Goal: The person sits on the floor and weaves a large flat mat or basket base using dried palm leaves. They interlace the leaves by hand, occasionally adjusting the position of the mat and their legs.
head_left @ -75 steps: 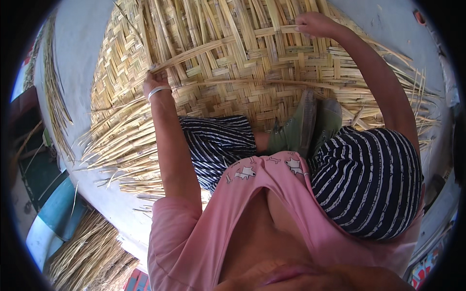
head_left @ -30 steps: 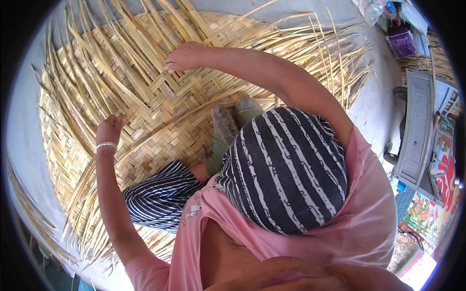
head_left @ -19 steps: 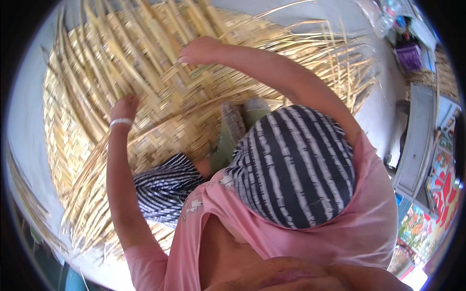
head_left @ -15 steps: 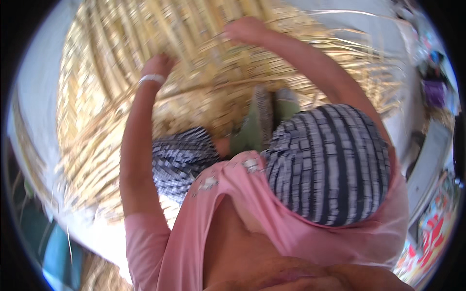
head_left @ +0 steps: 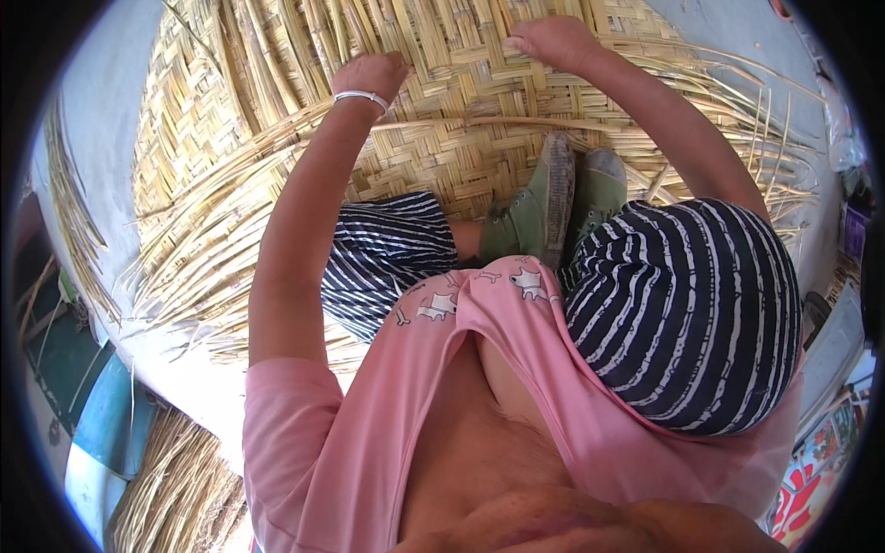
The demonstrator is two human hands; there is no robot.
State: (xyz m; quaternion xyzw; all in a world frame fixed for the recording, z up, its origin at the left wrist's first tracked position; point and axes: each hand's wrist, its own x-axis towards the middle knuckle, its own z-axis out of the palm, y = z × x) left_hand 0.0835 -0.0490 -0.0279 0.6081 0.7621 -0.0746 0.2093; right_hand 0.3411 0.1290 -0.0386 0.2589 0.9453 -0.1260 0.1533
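Observation:
A large mat (head_left: 442,170) woven from flat, straw-coloured reed strips lies spread before me and under my feet. Over its far part, my left hand (head_left: 371,76), with a white band at the wrist, is curled closed beside several long loose strips (head_left: 263,55). Its fingertips face down, so whatever they grip is hidden. Farther right, my right hand (head_left: 556,42) is also closed low over the weave, thumb pressed against the fingers. I cannot make out what is in it. One long thin reed (head_left: 498,121) crosses the mat between my hands and my shoes.
My green shoes (head_left: 530,217) rest on the mat. Unwoven strip ends fan out at the left (head_left: 198,263) and right (head_left: 728,124). A small reed bundle (head_left: 69,198) lies on the pale floor at far left. A blue and white container (head_left: 101,442) and a reed pile (head_left: 180,479) are at lower left.
The whole view has shifted, and the mat shows more sharply. Against the shoes, my left hand has moved farther away over the mat and my right hand has moved rightward.

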